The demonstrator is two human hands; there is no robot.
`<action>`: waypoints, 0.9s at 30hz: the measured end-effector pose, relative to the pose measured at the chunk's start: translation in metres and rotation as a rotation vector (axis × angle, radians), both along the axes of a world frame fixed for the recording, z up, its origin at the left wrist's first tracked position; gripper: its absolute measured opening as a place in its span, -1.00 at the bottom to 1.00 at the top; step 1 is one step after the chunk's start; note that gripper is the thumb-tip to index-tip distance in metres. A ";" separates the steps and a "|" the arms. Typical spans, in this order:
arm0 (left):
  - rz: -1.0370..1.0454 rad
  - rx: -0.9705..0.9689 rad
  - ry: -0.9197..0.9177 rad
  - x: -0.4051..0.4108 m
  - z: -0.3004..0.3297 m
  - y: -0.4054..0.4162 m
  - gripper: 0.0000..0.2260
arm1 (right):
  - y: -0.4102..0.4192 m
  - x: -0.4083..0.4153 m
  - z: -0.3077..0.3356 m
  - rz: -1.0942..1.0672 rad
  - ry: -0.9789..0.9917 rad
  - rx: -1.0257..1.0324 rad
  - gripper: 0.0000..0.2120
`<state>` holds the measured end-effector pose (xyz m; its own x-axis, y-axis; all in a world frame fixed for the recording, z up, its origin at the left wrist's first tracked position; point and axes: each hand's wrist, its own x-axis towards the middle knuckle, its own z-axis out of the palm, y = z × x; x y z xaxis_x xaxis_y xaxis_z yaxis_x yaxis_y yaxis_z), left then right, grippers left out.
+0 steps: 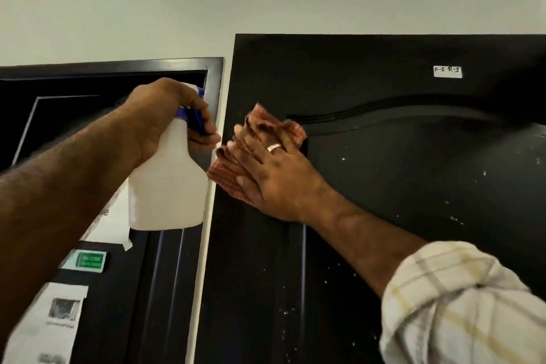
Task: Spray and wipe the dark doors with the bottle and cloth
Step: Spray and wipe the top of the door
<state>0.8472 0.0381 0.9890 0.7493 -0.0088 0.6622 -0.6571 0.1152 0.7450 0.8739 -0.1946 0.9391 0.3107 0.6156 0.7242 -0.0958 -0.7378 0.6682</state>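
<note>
Cloth (260, 151), a reddish checked rag, lies flat against the right-hand dark door (384, 186), high up near its left edge and just under the top corner of the raised panel moulding. The right hand (274, 183) presses it there with straight, spread fingers, palm to the door, which suits a broad wiping stroke rather than a pinch. A ring (274, 148) shows on one finger, and a checked sleeve (461, 304) covers the forearm lower down.

Just beside it, the left hand (165, 121) grips the neck of a white spray bottle (167, 186), fingers curled round the blue trigger (192, 118). The bottle hangs upright in front of the left door (97, 289) and its frame (214, 83), kept out of the cloth's path; where exactly the nozzle aims I cannot tell.

White specks (455, 220) dot the right door's panel to the right and below the cloth, so most of that face likely still wants wiping. Room for the stroke is open rightward and downward; leftward the door's edge and the pale strip (204, 245) of wall between the doors stop it almost at once. A small white label (447, 71) sits near the top, and a green sign (91, 260) and taped papers (50, 319) on the left door would need sparing.
</note>
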 end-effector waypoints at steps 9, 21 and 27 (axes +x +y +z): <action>-0.075 -0.002 0.044 -0.053 -0.002 -0.064 -0.88 | -0.129 -0.067 0.023 -0.012 -0.266 0.480 -0.41; -0.066 -0.020 0.104 -0.063 -0.003 -0.121 -0.88 | -0.100 -0.071 0.008 -0.017 -0.107 0.219 -0.42; -0.113 -0.025 0.079 -0.051 -0.006 -0.115 -0.89 | -0.146 -0.079 0.028 -0.067 -0.367 0.747 -0.52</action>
